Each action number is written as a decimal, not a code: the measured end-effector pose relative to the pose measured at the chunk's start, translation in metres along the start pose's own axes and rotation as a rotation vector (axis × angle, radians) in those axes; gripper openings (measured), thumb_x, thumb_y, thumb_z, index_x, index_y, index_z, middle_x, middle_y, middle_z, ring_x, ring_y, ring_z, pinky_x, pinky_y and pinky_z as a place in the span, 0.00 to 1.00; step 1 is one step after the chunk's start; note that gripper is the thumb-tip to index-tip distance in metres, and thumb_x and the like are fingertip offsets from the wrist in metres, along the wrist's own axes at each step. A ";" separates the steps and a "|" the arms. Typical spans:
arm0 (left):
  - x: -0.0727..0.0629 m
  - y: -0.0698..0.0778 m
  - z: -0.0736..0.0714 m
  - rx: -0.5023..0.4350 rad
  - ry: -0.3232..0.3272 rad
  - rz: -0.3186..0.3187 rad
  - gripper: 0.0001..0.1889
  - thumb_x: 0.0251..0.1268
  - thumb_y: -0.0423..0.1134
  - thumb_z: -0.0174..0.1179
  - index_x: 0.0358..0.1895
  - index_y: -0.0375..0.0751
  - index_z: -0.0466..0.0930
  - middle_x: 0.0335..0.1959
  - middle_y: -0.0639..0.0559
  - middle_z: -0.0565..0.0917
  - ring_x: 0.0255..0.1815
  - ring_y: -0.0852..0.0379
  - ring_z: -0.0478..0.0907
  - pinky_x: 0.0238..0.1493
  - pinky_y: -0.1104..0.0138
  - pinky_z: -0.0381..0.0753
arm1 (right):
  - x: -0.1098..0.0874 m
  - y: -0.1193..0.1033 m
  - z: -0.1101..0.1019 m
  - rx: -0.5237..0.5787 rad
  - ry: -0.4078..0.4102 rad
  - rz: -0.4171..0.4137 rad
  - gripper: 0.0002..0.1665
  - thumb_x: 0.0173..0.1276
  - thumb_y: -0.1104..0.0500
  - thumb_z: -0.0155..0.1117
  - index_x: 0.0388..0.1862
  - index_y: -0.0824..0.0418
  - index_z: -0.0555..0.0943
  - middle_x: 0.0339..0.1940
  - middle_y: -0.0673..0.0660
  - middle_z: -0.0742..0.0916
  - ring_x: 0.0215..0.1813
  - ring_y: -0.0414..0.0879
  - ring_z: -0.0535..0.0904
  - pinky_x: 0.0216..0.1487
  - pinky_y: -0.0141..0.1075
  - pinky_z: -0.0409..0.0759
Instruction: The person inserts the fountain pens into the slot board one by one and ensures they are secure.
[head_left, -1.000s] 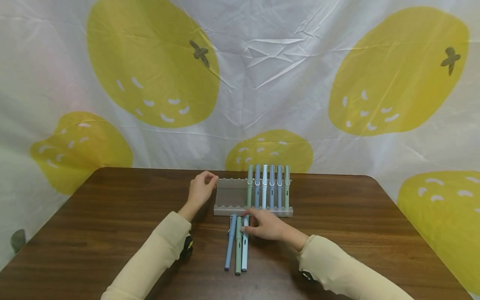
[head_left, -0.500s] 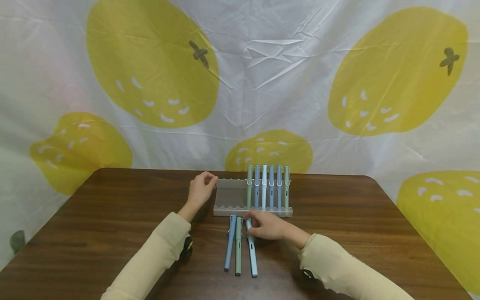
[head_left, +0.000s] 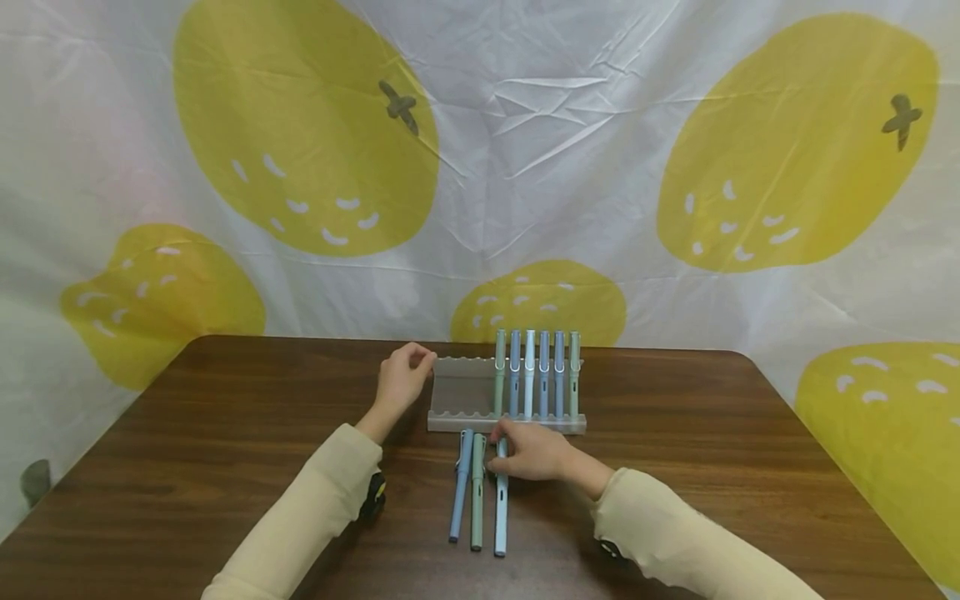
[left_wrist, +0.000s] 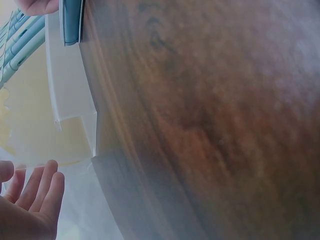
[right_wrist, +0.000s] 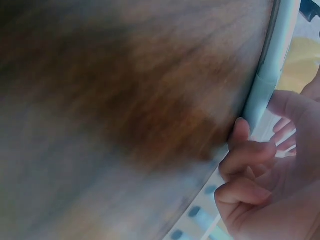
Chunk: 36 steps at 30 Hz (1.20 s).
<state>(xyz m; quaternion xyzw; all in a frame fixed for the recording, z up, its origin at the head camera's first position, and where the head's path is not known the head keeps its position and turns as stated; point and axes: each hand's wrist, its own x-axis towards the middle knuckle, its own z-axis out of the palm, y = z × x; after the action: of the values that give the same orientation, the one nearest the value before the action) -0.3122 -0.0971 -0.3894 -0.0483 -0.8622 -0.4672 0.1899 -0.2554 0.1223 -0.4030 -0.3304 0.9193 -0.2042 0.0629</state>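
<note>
My right hand (head_left: 536,452) pinches the capped end of a pale blue pen (head_left: 501,512) between thumb and fingers, low over the table in front of the rack. In the right wrist view the thumb and a fingertip lie on either side of that pen (right_wrist: 267,75). A green pen (head_left: 477,500) and a blue pen (head_left: 462,487) lie side by side just left of it. My left hand (head_left: 403,383) pinches the upper left corner of a clear, notched pen rack (head_left: 461,392); the left wrist view shows its fingers at the rack's end wall (left_wrist: 75,135).
Several green and blue pens (head_left: 544,375) stand leaning in the rack's right half, clips facing forward. Behind the wooden table (head_left: 262,433) hangs a white cloth (head_left: 525,208) printed with yellow fruit.
The pale blue pen has come away from the green one to the right; its near end swung right, then back a little left. My right hand shifted slightly right, while the left stayed put.
</note>
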 end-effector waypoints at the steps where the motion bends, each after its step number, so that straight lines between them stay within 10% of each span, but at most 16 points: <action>1: 0.000 0.000 0.000 0.000 -0.002 -0.001 0.09 0.60 0.39 0.55 0.33 0.35 0.78 0.26 0.46 0.81 0.27 0.53 0.79 0.34 0.60 0.74 | 0.000 -0.001 0.000 -0.007 0.005 0.005 0.17 0.55 0.52 0.61 0.41 0.59 0.71 0.16 0.46 0.72 0.18 0.37 0.65 0.19 0.33 0.66; 36: 0.001 -0.001 0.001 0.026 0.008 0.004 0.09 0.60 0.40 0.55 0.33 0.36 0.78 0.23 0.48 0.81 0.25 0.54 0.79 0.34 0.60 0.72 | 0.000 0.001 -0.034 0.361 0.223 0.008 0.21 0.57 0.58 0.63 0.49 0.59 0.69 0.23 0.48 0.79 0.20 0.42 0.70 0.23 0.35 0.69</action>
<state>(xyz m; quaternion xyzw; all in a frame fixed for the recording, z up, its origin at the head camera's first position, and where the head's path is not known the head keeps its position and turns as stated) -0.3139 -0.0969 -0.3902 -0.0455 -0.8673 -0.4558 0.1949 -0.2649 0.1342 -0.3728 -0.2853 0.8705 -0.4005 0.0197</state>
